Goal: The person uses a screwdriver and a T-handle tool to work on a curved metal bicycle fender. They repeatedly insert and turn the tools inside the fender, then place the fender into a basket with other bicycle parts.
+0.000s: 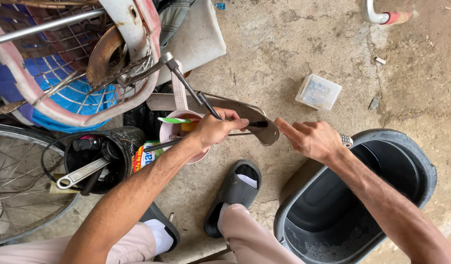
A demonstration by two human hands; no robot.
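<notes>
1. Surface: rough grey concrete floor (284, 44), stained and cracked, with small scraps of debris toward its upper right.
2. Left hand (213, 129): closed around a black-handled tool (257, 124), which juts toward the right hand; the grip sits just above a pink cup.
3. Right hand (311, 139): open, fingers extended and pointing left toward the tool's tip, holding nothing; a metal watch (346, 141) is on the wrist.
4. Metal mudguard (254, 117): curved, lying on the floor directly under both hands.
5. Pink cup (174, 132): holds a green-and-white toothbrush (174, 120) and something orange; the rest cannot be made out.
6. Black bucket (113, 154), at the left: holds a steel wrench (81, 174) and dark tools.
7. Large grey tub (421, 166), at the lower right: dark inside, contents unclear.
8. Clear plastic box (318, 91): on the floor above the right hand, well apart.
9. Bicycle: wire basket (64, 58) and frame at upper left, spoked wheel (15, 186) at the left edge.
10. Grey slide sandal (235, 193): on the person's foot, between bucket and tub.
</notes>
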